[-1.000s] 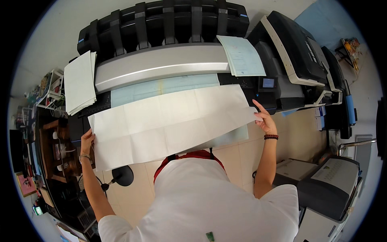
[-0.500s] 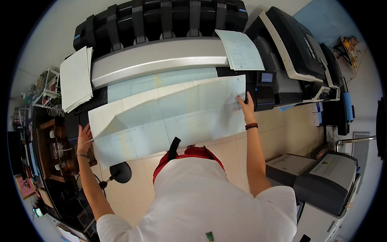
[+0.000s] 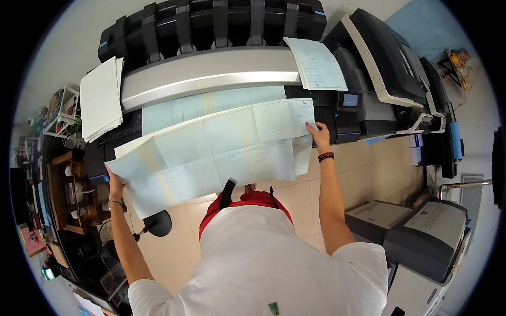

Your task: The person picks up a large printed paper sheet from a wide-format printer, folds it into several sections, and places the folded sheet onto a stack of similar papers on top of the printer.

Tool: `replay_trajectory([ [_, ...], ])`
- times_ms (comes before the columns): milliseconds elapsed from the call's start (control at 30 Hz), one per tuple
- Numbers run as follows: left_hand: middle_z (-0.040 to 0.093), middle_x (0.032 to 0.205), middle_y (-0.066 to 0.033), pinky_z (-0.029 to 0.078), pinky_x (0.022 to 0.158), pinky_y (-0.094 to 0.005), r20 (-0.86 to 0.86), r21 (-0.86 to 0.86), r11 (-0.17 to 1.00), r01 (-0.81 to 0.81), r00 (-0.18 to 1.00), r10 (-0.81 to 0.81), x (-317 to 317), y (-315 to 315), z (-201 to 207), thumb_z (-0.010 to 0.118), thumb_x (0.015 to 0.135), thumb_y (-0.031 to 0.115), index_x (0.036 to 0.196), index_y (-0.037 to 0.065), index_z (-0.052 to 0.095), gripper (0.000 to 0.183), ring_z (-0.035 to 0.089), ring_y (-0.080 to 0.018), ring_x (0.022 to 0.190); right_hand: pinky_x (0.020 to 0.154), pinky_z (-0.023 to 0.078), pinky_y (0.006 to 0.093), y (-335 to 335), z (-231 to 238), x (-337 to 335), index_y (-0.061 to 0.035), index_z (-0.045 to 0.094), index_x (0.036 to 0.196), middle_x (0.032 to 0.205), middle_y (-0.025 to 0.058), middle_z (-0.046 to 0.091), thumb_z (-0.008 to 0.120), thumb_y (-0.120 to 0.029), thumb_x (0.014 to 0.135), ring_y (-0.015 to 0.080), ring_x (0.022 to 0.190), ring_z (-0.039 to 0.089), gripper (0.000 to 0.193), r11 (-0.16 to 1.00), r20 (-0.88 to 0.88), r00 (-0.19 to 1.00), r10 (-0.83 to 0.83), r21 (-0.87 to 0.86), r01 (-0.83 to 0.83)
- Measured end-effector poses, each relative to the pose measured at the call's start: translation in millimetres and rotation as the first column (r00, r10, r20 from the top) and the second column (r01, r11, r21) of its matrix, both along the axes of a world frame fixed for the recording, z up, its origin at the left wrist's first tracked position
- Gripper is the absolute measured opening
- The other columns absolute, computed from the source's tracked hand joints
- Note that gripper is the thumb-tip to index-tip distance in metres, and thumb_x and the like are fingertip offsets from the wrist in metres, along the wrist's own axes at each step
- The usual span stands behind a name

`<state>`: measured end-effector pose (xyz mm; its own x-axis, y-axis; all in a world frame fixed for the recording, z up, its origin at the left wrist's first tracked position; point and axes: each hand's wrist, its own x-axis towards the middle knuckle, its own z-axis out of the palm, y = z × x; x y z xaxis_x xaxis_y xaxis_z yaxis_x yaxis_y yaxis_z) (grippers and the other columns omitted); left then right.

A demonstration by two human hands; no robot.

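Between my hands spreads a wide, creased, pale blue drawing sheet [image 3: 211, 150], with faint lines and yellowish bands across it. My left hand [image 3: 115, 184] pinches its left edge, fingers partly behind the paper. At the right edge my right hand [image 3: 319, 136] grips the sheet near its upper corner. The sheet hangs in front of a large-format printer [image 3: 211, 71] with a silver cover. A second bluish sheet [image 3: 232, 99] lies on the printer, just behind the held one. Part of the held sheet is folded over, showing white backing along its upper left.
White papers [image 3: 100, 100] lie on the printer's left end, bluish printed sheets [image 3: 319, 66] on its right. A small screen [image 3: 349, 100] sits at the right. Another grey-black machine [image 3: 427, 237] stands at lower right, a round black stool-like disc [image 3: 158, 224] at lower left.
The held sheet has opened flatter, its upper fold turned toward me and its left corner raised. My left hand moved slightly right; my right hand moved slightly left and down.
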<state>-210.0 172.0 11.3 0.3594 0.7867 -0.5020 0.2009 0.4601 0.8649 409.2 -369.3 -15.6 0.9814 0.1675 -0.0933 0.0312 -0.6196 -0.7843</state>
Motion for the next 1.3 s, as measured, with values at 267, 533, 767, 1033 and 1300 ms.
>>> replay_trajectory([
  [267, 0.048, 0.137, -0.0118, 0.035, 0.103, -0.038, -0.182, 0.105, 0.987, 0.119, 0.978, -0.099, -9, -18, 1, 0.056, 0.091, 0.052, 0.141, 0.004, 0.04, 0.071, 0.047, -0.0245, 0.123, 0.082, 0.048, 0.0234, -7, 44, -43, 0.0013, 0.058, 0.123, 0.109, 0.0087, 0.066, 0.067, -0.015, 0.09, 0.0139, 0.096, 0.062, 0.038, 0.779, -0.412, 0.869, 0.273, 0.625, 0.052],
  [533, 0.066, 0.109, -0.0064, 0.048, 0.085, -0.0303, -0.196, 0.176, 0.949, 0.26, 0.955, -0.225, 25, -46, 45, 0.07, 0.087, 0.022, 0.121, 0.001, 0.057, 0.042, 0.062, -0.0161, 0.096, 0.103, 0.037, 0.0249, 32, 92, -66, 0.0003, 0.032, 0.147, 0.14, 0.0067, 0.05, 0.061, -0.005, 0.091, 0.0149, 0.123, 0.049, 0.064, 0.651, -0.428, 0.572, 0.699, 0.713, -0.261],
  [767, 0.067, 0.105, -0.0058, 0.051, 0.077, -0.0297, -0.2, 0.32, 0.937, 0.138, 0.977, -0.075, 9, -39, 41, 0.071, 0.085, 0.012, 0.116, -0.001, 0.059, 0.035, 0.063, -0.014, 0.087, 0.081, 0.046, 0.0219, 71, 70, -85, 0.0032, 0.048, 0.136, 0.108, 0.0074, 0.065, 0.072, -0.008, 0.083, 0.0098, 0.094, 0.059, 0.058, 0.746, -0.394, 0.69, 0.607, 0.582, -0.324],
  [1033, 0.068, 0.103, -0.0046, 0.05, 0.077, -0.0293, -0.091, 0.332, 0.943, 0.007, 0.996, 0.024, -39, -35, 25, 0.072, 0.086, 0.011, 0.112, 0.002, 0.061, 0.03, 0.063, -0.013, 0.088, 0.088, 0.048, 0.0238, 19, 105, -22, 0.0018, 0.058, 0.121, 0.11, 0.0069, 0.067, 0.06, 0.004, 0.089, 0.0108, 0.099, 0.062, 0.032, 0.685, -0.226, 0.775, 0.59, 0.649, -0.333],
  [1300, 0.067, 0.105, -0.0024, 0.047, 0.083, -0.0262, -0.089, 0.291, 0.953, 0.083, 0.994, -0.059, -3, -50, 20, 0.072, 0.086, 0.014, 0.113, 0.001, 0.062, 0.032, 0.06, -0.0103, 0.092, 0.094, 0.049, 0.0295, 19, 135, 2, 0.0043, 0.04, 0.138, 0.127, 0.0122, 0.059, 0.057, 0.007, 0.087, 0.0165, 0.112, 0.06, 0.054, 0.423, -0.136, 0.676, 0.724, 0.862, -0.28],
])
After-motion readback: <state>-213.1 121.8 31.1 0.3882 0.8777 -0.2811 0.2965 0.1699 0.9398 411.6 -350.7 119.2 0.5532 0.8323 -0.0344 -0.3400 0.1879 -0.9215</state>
